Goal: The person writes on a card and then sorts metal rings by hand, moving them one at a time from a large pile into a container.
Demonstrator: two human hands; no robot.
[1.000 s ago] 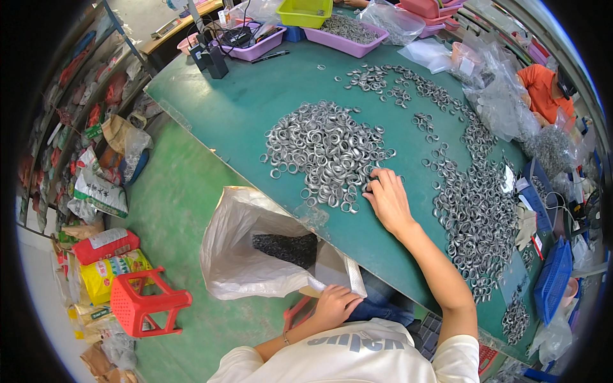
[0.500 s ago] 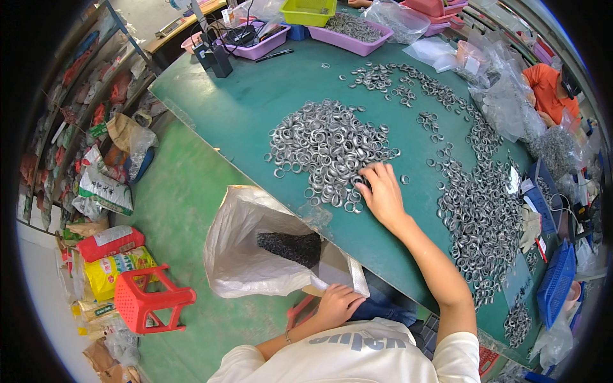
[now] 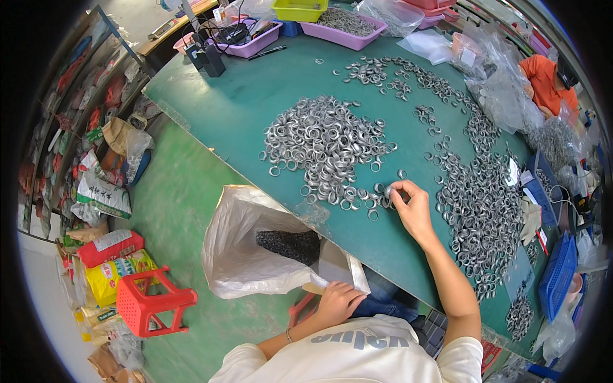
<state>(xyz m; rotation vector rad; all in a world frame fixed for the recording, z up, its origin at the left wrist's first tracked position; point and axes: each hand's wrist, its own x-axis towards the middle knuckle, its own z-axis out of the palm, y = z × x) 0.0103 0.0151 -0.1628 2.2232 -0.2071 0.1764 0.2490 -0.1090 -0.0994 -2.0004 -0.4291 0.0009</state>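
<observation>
Gripping the folded rim of a white sack (image 3: 230,262), the person's left hand (image 3: 340,300) rests close to the body, fingers closed on the material. The sack gapes beside the edge of the green tabletop (image 3: 236,127), with small dark pieces (image 3: 287,247) down inside. A little farther on, the right hand (image 3: 414,209) bends over the tabletop, thumb and fingers drawn together at a few grey metal rings near the heap's lower right fringe. From where I stand, I cannot tell whether a ring is pinched or only touched.

The main heap (image 3: 325,143) of rings lies just beyond; a broader spread (image 3: 482,223) runs along the right. I'd judge the step in hand to be drawing loose rings away from the heap. The next move seems to call for a light, low fingertip sweep, with the sack mouth kept steady.

At the far side sit a purple tray (image 3: 348,39) of small metal parts and a yellow-green tray (image 3: 300,13); a co-worker in orange (image 3: 546,86) sits off right.
</observation>
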